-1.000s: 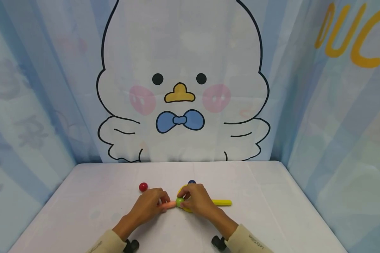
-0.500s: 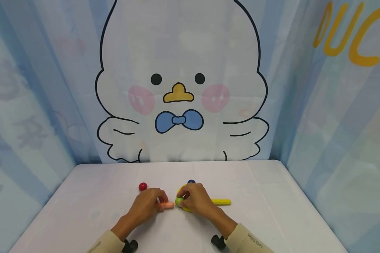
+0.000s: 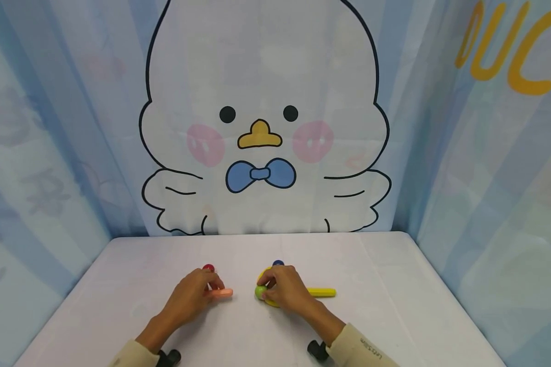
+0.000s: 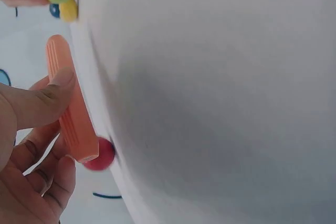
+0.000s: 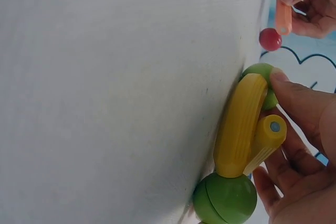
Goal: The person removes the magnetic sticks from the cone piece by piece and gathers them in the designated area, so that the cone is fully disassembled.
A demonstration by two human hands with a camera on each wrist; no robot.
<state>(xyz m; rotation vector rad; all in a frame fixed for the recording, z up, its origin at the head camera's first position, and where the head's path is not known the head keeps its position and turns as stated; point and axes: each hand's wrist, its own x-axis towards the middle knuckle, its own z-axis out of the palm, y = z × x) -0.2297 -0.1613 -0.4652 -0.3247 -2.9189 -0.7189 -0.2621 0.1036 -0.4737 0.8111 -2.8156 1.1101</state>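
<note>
My left hand (image 3: 195, 295) pinches a peach-orange ribbed rod (image 4: 73, 108) between thumb and fingers, close over the white table. Beyond the rod's lower end in the left wrist view sits a red ball (image 4: 102, 155), partly covered. My right hand (image 3: 286, 290) has its thumb and fingers on a light green ball (image 5: 257, 72). That ball meets one end of a curved yellow piece (image 5: 239, 124), whose other end meets a darker green ball (image 5: 226, 199). A second yellow piece (image 5: 266, 139), with a grey metal disc in its tip, lies against the fingers.
A dark blue ball (image 3: 278, 263) shows just behind my right hand. A straight yellow rod (image 3: 321, 292) sticks out to its right. The white table (image 3: 372, 316) ends at a curtain (image 3: 266, 214) printed with a cartoon duck.
My left hand has carried the orange rod left, from touching the green ball to well apart from it, and now partly covers the red ball. The right hand stays in place.
</note>
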